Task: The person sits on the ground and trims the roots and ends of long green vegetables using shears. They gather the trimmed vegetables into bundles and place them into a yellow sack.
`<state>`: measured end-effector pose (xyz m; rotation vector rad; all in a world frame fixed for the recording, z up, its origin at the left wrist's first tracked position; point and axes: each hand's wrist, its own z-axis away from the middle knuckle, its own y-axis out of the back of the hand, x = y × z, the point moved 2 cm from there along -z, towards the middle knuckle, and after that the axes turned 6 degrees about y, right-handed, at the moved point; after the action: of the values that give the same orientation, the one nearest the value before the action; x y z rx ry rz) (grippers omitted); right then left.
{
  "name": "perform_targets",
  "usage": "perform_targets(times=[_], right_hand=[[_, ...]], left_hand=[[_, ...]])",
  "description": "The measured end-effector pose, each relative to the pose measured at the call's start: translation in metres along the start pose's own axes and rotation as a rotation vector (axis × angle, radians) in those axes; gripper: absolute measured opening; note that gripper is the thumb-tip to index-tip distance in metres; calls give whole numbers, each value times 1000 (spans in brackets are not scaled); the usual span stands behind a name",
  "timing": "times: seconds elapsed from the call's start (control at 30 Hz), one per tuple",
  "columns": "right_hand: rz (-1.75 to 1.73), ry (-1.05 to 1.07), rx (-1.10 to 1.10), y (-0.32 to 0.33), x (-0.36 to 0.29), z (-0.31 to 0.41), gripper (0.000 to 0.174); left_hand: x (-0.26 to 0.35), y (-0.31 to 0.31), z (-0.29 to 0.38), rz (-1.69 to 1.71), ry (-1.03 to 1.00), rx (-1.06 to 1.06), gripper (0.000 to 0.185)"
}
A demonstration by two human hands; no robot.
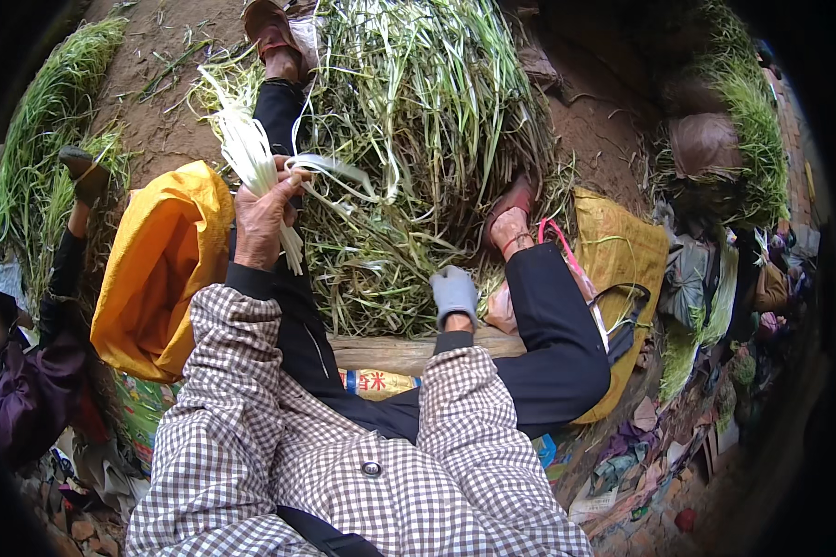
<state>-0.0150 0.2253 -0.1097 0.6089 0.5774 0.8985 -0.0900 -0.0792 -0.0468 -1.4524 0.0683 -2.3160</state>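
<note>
My bare left hand [259, 221] is closed around a bundle of peeled white stalks [242, 150], whose pale ends poke out above and below the fist. From its fingertips a loose whitish leaf strip [338, 169] curls to the right. Between my legs lies a big heap of long, thin green vegetable stalks [432, 90], with brownish lower ends and loose trimmings [369, 292] nearest me. My right hand [454, 296], in a grey glove, rests at the heap's near edge with fingers curled. Thin stems run towards it, but its grip is hidden.
A wooden log [390, 354] lies just before my lap. An orange woven sack [160, 271] stands open at my left; a yellow woven sack [616, 244] lies right. More green stalks [49, 125] are piled far left, beside another person [31, 390]. Bundles and scraps [627, 452] lie right.
</note>
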Motion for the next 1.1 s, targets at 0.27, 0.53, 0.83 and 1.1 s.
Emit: perform_targets(times=[0.27,0.53,0.83,1.1], right_hand=[[-759,752,42,73,-122,47,26],[-658,883,-22,35,-155,64,17],[-383,819,280,28,-79,56,8],[-92,661,285,42,-13,35,50]], left_hand=[[8,-12,16,157,138,-227,31],[17,-9,13,301,116,-167,32],[46,61,-20,442,-111,106,22],[82,89,-16,283,-97,67,27]])
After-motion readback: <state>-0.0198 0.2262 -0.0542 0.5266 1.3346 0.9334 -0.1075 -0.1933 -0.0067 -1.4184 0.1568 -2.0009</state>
